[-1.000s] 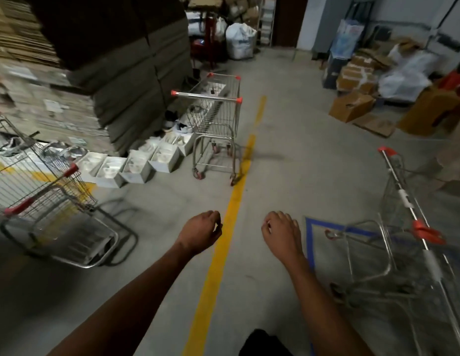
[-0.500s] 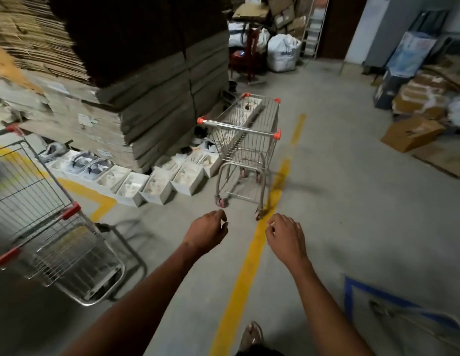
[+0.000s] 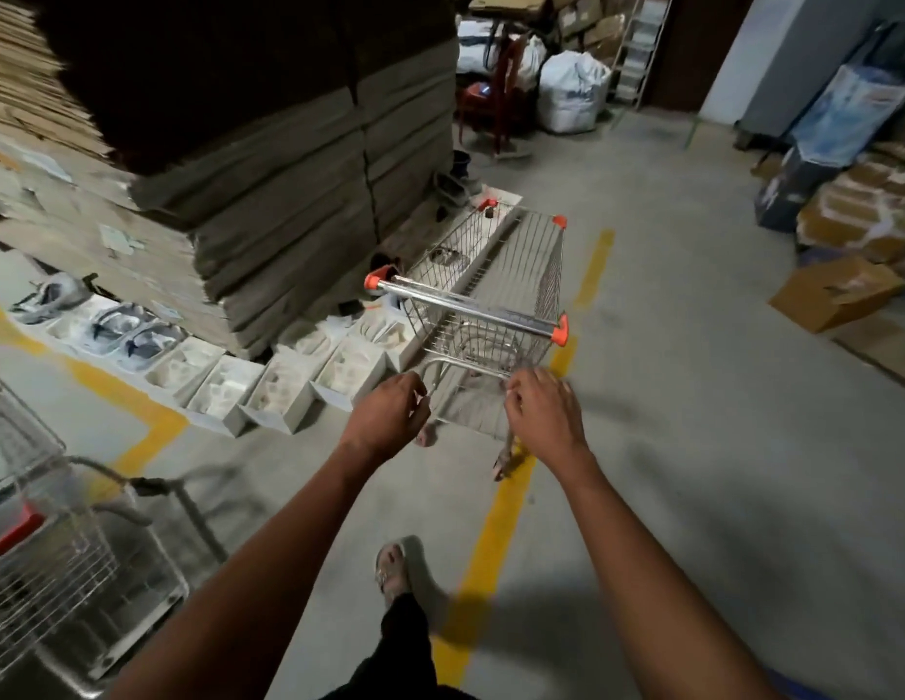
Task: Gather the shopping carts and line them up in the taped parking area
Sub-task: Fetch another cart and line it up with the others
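A small wire shopping cart (image 3: 495,290) with orange handle caps stands ahead of me on the yellow floor line (image 3: 495,527). Its silver handle bar (image 3: 465,308) faces me. My left hand (image 3: 387,416) and my right hand (image 3: 541,411) reach forward just short of that bar, below it. Both have loosely curled fingers and hold nothing. A second wire cart (image 3: 51,558) lies tipped at the lower left, close to my left arm. The taped parking area is out of view.
A tall stack of flattened cardboard (image 3: 248,194) rises on the left. A row of open white boxes (image 3: 248,386) with shoes lines its base beside the cart. Cardboard boxes (image 3: 834,293) and bags crowd the right and back. My sandalled foot (image 3: 392,568) steps beside the line.
I have walked forward, so the upright cart is much nearer and my hands are almost at its handle. The cart and blue tape on the right have dropped out of view.
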`<act>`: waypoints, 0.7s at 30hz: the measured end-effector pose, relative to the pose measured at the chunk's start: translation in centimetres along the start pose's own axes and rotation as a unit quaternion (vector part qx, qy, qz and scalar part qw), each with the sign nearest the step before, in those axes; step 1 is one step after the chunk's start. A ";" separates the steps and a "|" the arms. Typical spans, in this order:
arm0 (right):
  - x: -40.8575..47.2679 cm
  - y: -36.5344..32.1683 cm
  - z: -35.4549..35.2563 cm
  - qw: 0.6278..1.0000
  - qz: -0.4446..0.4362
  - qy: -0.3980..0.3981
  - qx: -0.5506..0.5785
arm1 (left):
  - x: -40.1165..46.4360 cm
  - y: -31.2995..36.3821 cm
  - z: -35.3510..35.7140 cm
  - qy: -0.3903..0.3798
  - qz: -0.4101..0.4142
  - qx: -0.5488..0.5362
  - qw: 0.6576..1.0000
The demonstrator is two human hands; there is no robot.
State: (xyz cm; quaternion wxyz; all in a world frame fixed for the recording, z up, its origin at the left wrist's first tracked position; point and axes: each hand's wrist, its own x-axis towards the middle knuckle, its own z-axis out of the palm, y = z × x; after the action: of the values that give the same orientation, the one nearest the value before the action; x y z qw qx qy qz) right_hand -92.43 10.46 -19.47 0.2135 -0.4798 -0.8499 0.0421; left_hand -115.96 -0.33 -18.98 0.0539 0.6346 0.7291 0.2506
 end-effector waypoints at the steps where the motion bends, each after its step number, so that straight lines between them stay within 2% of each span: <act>1: 2.0 0.1 0.7 1.000 0.002 0.002 -0.001 | 2.2 -0.8 0.3 -0.004 0.009 0.004 1.000; 6: 11.0 0.5 4.6 0.999 0.030 -0.014 -0.015 | 13.0 -5.6 1.8 -0.028 0.050 0.010 0.998; 11: 18.1 0.8 7.9 0.990 0.092 -0.103 -0.034 | 22.6 -10.1 3.0 -0.059 0.079 0.017 0.995; 15: 21.1 0.6 10.7 0.975 0.116 -0.189 -0.034 | 27.8 -13.1 4.6 -0.137 0.120 0.107 0.977; 21: 24.6 1.5 12.0 0.958 0.135 -0.253 -0.015 | 31.2 -13.9 8.0 -0.217 0.137 0.201 0.945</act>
State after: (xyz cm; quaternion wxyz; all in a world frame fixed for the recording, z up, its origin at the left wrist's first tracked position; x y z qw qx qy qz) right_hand -107.06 33.37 -22.84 -0.0233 -0.5665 -0.8043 0.1781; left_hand -131.17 30.78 -24.49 0.0477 0.7651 0.6409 -0.0398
